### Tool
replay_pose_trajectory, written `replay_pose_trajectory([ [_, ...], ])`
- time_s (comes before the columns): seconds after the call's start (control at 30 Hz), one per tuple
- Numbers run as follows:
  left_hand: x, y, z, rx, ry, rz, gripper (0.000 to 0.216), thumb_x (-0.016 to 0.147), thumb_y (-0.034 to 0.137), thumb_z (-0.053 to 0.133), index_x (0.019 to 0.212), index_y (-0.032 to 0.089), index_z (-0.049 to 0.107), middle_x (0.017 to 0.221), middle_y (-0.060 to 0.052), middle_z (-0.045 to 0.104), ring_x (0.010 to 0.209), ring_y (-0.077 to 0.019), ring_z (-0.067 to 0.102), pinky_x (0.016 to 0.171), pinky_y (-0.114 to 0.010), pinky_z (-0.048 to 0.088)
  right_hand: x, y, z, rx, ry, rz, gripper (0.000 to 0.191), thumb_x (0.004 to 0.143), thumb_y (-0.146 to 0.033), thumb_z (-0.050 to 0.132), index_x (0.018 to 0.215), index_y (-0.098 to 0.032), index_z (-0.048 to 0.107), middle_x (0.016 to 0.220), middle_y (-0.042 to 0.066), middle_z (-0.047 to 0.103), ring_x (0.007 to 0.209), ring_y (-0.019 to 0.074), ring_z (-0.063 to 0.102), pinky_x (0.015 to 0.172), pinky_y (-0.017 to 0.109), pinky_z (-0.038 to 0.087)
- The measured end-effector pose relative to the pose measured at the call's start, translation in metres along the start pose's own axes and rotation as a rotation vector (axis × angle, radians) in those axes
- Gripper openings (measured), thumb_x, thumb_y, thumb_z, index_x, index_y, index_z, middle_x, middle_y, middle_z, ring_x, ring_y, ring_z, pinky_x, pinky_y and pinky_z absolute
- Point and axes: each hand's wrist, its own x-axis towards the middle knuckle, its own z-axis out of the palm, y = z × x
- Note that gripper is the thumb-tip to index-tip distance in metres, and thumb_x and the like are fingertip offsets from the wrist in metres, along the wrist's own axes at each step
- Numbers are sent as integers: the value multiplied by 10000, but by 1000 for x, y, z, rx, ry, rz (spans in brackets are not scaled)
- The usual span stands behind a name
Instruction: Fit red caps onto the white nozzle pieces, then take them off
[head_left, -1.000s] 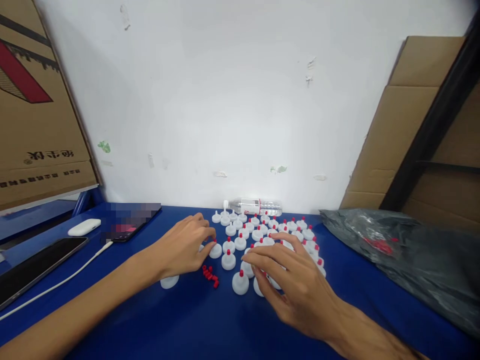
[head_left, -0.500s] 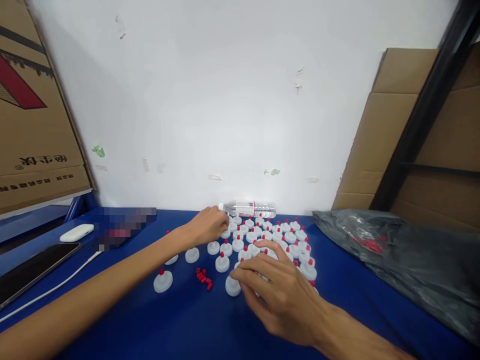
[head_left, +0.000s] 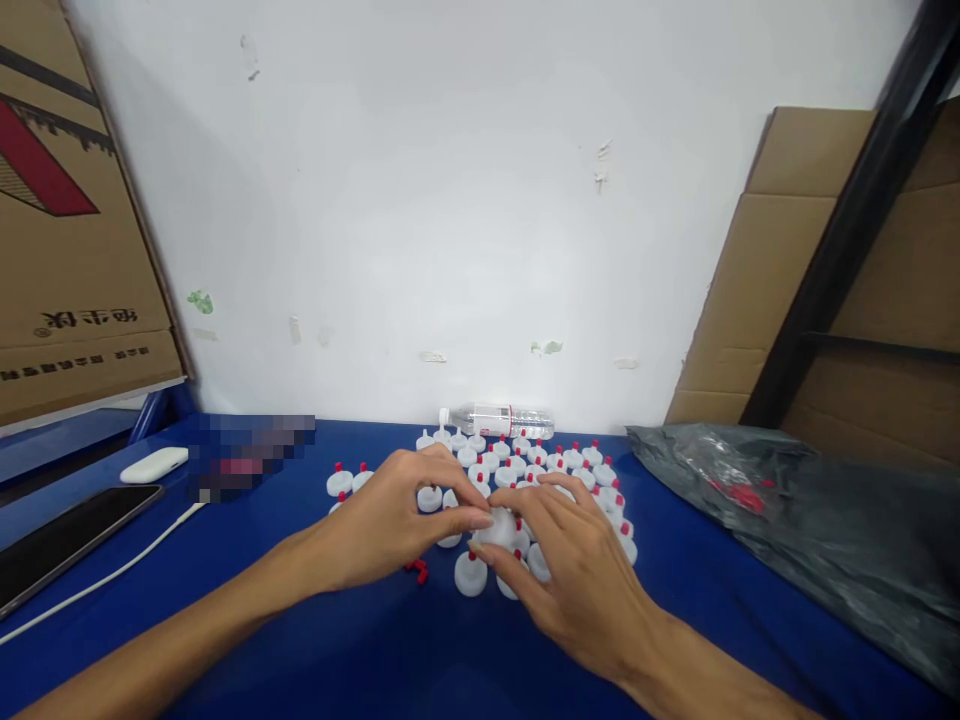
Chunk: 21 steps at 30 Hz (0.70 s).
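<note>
A head-worn camera is looking down at a blue surface against a white wall. In the lower centre of the frame, the person's two bare hands are meeting over one white cap. The left hand is reaching in from the lower left, its grip closed, with thumb and forefinger pinching the cap's left edge. The right hand is coming in from the lower right, its thumb and forefinger closing round the cap's right side and its other fingers spreading over nearby caps. Whether anything small is sitting between the fingertips is hidden.

The step in hand appears to be work on this single cap, held just above the surface. Taking it further is likely calling for a steady pinch and a lift clear of its neighbours.

A crowd of white caps with red tips is packing in close behind and beside the hands, leaving little room. A few loose red tips are lying just under the left hand. A clear water bottle is lying on its side by the wall. A black plastic bag is filling the right side. At the left are a dark phone, a white cable, a white case and a cardboard box.
</note>
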Motion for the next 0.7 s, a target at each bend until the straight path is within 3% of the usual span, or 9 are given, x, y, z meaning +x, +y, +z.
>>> replay_pose_trajectory([
  [0.13,-4,-6,-6,134,-77,-22,122,946,347,721,1013,255,768,959,-13,726,985,-202,605,900,-301,454,-1,2,2,-31,23,-13,177,981,-288,683,1127,-223,607,973,-15,737,834,182,679,1001,408,364],
  [0.27,-11,-15,-22,321,-250,-144,157,846,304,821,989,300,756,1159,-7,653,1164,-256,538,1026,-384,408,-1,2,1,-28,1,-14,141,975,-275,679,1089,-219,618,985,-2,751,851,195,691,1011,424,354],
  [0.43,-15,-17,-23,391,-419,-205,189,741,252,910,858,315,775,1106,17,618,1125,-255,538,1133,-504,300,-1,-1,1,-12,-24,-10,115,980,-269,665,1081,-228,628,965,-1,745,862,195,696,1024,430,351],
  [0.53,-14,-15,-17,379,-443,-184,144,781,230,882,833,304,769,1110,19,615,1138,-247,541,1166,-523,252,-1,-2,1,0,-37,-9,96,975,-246,661,1062,-228,627,955,1,740,860,191,693,1024,428,357],
  [0.7,-14,-17,-9,374,-427,-125,171,841,118,789,834,284,749,1169,9,607,1146,-243,545,1106,-447,333,-1,-2,0,-5,-65,-11,80,975,-231,645,1051,-220,621,915,12,723,835,193,676,1004,438,372],
])
